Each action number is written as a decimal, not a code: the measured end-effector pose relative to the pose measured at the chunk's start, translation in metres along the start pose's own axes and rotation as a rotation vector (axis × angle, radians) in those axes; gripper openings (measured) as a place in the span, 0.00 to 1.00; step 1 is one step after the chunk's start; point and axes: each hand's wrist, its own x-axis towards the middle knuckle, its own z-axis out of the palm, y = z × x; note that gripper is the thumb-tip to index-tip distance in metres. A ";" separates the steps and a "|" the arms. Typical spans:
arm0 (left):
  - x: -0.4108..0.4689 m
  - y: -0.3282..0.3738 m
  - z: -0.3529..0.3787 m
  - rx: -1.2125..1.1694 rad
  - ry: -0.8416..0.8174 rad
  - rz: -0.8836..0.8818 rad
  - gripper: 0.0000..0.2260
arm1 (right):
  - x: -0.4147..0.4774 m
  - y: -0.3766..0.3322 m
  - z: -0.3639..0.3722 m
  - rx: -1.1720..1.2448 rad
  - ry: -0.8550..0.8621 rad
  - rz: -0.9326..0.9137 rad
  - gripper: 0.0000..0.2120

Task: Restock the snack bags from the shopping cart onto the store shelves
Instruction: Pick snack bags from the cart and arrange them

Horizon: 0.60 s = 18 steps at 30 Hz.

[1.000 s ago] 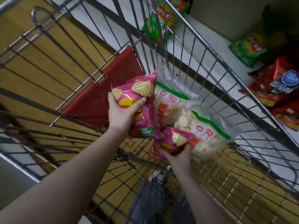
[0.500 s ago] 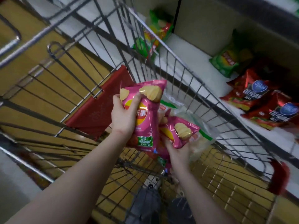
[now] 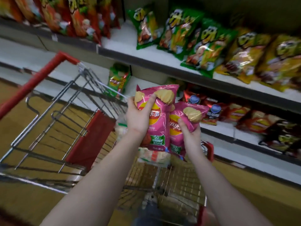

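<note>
My left hand (image 3: 138, 118) grips an upright pink chip bag (image 3: 158, 121), fingers wrapped round its upper left edge. Beside it, my right hand (image 3: 189, 132) holds a second pink chip bag (image 3: 184, 115), thumb on its front. Both bags are raised above the wire shopping cart (image 3: 65, 124), in front of the lower shelf (image 3: 228, 132). A clear bag of white crackers (image 3: 151, 156) lies in the cart below the pink bags, partly hidden by them.
The upper shelf (image 3: 146, 53) carries green (image 3: 179, 30) and yellow snack bags (image 3: 260, 56), with red bags (image 3: 78, 18) to the left. Red and dark bags (image 3: 241, 115) line the lower shelf, and one green chip bag (image 3: 118, 79) stands left of them. The cart's red handle (image 3: 40, 79) sits at left.
Both hands have lifted the pink bags up out of the cart toward the shelves. My view has swung upward, so the upper shelf now shows.
</note>
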 end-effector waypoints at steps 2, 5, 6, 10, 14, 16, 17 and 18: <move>-0.018 0.022 0.022 0.012 -0.037 0.031 0.22 | -0.005 -0.021 -0.029 0.054 0.032 0.009 0.31; -0.048 0.045 0.065 0.005 -0.120 0.082 0.25 | -0.014 -0.048 -0.087 0.141 0.104 -0.032 0.32; -0.058 0.051 0.078 -0.007 -0.158 0.088 0.29 | -0.016 -0.053 -0.106 0.166 0.127 -0.040 0.34; -0.114 0.070 0.148 0.019 -0.356 0.112 0.48 | -0.036 -0.078 -0.198 0.257 0.217 -0.061 0.39; -0.197 0.095 0.231 0.037 -0.555 0.145 0.45 | -0.068 -0.091 -0.313 0.306 0.341 -0.099 0.39; -0.240 0.102 0.276 0.054 -0.618 0.196 0.43 | -0.086 -0.090 -0.371 0.328 0.418 -0.116 0.37; -0.264 0.104 0.299 0.061 -0.648 0.215 0.44 | -0.099 -0.087 -0.402 0.334 0.457 -0.117 0.38; -0.285 0.105 0.318 0.062 -0.675 0.210 0.44 | -0.108 -0.085 -0.426 0.339 0.481 -0.120 0.40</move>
